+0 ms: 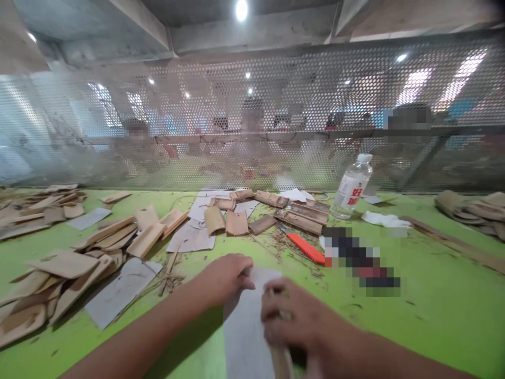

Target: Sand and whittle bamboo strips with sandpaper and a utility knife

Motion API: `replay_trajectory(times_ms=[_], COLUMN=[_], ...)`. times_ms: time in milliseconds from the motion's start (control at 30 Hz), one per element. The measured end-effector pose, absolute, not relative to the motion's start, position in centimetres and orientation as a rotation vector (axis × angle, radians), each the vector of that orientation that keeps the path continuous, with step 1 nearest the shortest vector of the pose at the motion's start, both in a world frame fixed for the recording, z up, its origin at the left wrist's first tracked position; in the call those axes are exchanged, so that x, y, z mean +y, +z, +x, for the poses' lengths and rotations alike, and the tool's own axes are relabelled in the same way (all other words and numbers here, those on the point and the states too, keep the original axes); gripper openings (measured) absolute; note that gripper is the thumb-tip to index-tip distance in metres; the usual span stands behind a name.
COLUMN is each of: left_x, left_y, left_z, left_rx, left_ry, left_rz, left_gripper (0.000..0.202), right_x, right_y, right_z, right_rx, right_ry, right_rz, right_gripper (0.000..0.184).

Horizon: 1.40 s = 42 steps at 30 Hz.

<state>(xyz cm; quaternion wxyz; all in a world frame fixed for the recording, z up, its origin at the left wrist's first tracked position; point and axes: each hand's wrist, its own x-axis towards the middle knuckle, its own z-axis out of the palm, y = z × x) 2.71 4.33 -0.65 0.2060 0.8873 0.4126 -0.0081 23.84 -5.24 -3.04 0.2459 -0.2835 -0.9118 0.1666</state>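
Note:
Fingers curled, my left hand (232,276) is at the upper left edge of a pale grey paper sheet (244,337) and seems to pinch it; its fingertips are partly hidden. My right hand (295,316) is wrapped round a curved piece of bamboo (281,362) over the right side of the sheet. The palm hides much of that piece, and its lower end runs out of the picture. Beyond the hands, split bamboo pieces (236,223) lie on the green table (221,363), with an orange-handled utility knife (305,248) to their right.
Piles of bamboo pieces (67,263) cover the left side, with more (473,210) at the far right. A clear plastic bottle (352,187) stands near a perforated metal screen (221,105). Paper sheets (122,289), shavings and a long strip (453,242) lie about. People show dimly behind the screen.

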Motion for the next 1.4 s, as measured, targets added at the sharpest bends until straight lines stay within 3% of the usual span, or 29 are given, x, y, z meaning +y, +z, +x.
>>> replay_trajectory(times_ms=[67, 200, 333, 467, 600, 700, 833, 1000, 1100, 1233, 1333, 1400], left_x=[4.4, 4.4, 4.3, 4.4, 4.5, 4.5, 4.5, 4.5, 4.5, 4.4, 4.4, 4.4], left_y=[-0.8, -0.9, -0.8, -0.8, -0.8, -0.7, -0.6, -0.7, -0.7, -0.9, -1.0, -1.0], left_z=[2.7, 2.8, 2.8, 2.9, 2.9, 3.0, 3.1, 3.1, 3.1, 3.1, 3.0, 3.1], left_rx=[1.15, 1.167, 1.172, 1.189, 1.176, 1.171, 1.153, 1.135, 1.127, 1.131, 1.131, 1.125], left_ry=[-0.02, 0.001, -0.015, 0.009, 0.007, 0.015, 0.008, 0.02, 0.02, 0.043, 0.037, 0.036], left_rz=[2.469, 2.46, 2.442, 2.43, 2.427, 2.438, 2.448, 2.46, 2.462, 2.475, 2.479, 2.483], left_gripper=[0.024, 0.022, 0.025, 0.023, 0.027, 0.027, 0.03, 0.03, 0.031, 0.027, 0.029, 0.029], right_x=[-5.4, -5.4, -5.5, -5.4, -5.5, -5.4, -5.3, -5.2, -5.2, -4.8, -4.6, -4.6], right_y=[-3.1, -3.0, -2.9, -3.0, -2.9, -3.1, -3.6, -4.0, -4.1, -4.3, -4.4, -4.5], right_z=[23.7, 23.7, 23.7, 23.8, 23.7, 23.7, 23.7, 23.8, 23.7, 23.9, 24.0, 23.9], right_rx=[-2.518, -2.37, -2.533, -2.417, -2.546, -2.418, -2.477, -2.337, -2.465, -2.353, -2.465, -2.468], right_ry=[0.5, 0.436, 0.571, 0.507, 0.586, 0.523, 0.544, 0.487, 0.545, 0.497, 0.541, 0.554], right_rz=[-0.686, -0.901, -0.655, -0.867, -0.647, -0.849, -0.636, -0.854, -0.578, -0.861, -0.658, -0.633], right_gripper=[0.029, 0.034, 0.026, 0.035, 0.031, 0.038, 0.026, 0.034, 0.022, 0.042, 0.027, 0.028])
